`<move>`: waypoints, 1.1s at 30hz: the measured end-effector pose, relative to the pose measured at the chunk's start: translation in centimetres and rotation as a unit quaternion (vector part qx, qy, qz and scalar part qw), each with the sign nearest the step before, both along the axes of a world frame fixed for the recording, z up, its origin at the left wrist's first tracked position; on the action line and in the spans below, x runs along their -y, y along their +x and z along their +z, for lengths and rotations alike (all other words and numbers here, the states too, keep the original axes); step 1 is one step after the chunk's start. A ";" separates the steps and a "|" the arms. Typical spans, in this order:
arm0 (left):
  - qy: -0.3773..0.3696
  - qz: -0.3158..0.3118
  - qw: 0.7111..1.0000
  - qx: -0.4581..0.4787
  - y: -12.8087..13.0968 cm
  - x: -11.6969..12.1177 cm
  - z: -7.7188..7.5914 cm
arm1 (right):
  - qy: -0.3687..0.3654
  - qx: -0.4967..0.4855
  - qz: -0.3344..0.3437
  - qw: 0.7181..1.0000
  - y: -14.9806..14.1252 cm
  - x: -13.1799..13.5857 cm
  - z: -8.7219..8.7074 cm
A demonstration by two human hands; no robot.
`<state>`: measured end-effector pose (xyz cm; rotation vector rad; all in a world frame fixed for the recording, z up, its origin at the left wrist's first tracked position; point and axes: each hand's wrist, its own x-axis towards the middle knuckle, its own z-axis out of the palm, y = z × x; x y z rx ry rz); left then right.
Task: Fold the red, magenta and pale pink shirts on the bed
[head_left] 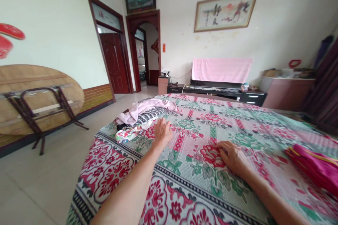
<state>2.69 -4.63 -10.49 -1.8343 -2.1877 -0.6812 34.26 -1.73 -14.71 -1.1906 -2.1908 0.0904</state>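
My left hand (162, 132) is open, palm down with fingers stretched forward, at the right side of a clothes pile. That pile has a pale pink garment (148, 108) on top, a black-and-white patterned garment (149, 116) beneath it, and a white garment with colourful print (129, 134) at the near side. My right hand (233, 156) rests low on the flowered cloth (182, 161), fingers slightly bent and fingertips at a red flower. Nothing shows in either hand. A folded magenta garment with yellow edging (315, 165) lies to the right.
The cloth-covered surface hangs over at the near left, beside the tiled floor (50, 172). A folding round table (39, 100) leans against the left wall. At the back stands a low black cabinet (250, 97), with a pink cloth (221, 70) above it. Doorways open at the back left.
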 end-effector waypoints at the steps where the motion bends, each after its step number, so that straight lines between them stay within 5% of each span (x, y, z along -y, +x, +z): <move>1: 0.035 0.041 0.999 0.003 -1.4 0.1 1.0 | 0.001 -0.002 0.002 1.000 0.0 0.0 0.0; 4: 0.088 0.171 0.981 0.025 -5.8 0.8 2.8 | 0.001 -0.004 0.002 1.000 0.0 -0.1 0.0; 8: 0.036 0.247 0.966 0.061 -9.6 1.8 1.9 | 0.005 -0.004 -0.001 1.000 0.0 -0.2 -0.2; 12: 0.018 0.246 0.967 0.062 -10.3 1.8 -0.2 | 0.011 -0.003 0.002 1.000 0.0 -0.2 -0.2; 16: 0.027 0.232 0.969 0.074 -10.7 1.5 -0.7 | 0.010 0.008 0.005 1.000 0.0 -0.1 0.0; 26: 0.078 0.255 0.959 0.095 -11.1 0.8 -0.3 | 0.002 0.021 -0.001 1.000 0.0 -0.1 -0.1; 33: 0.078 0.217 0.968 0.095 -9.8 0.8 1.9 | -0.006 0.026 -0.005 1.000 0.0 0.0 0.0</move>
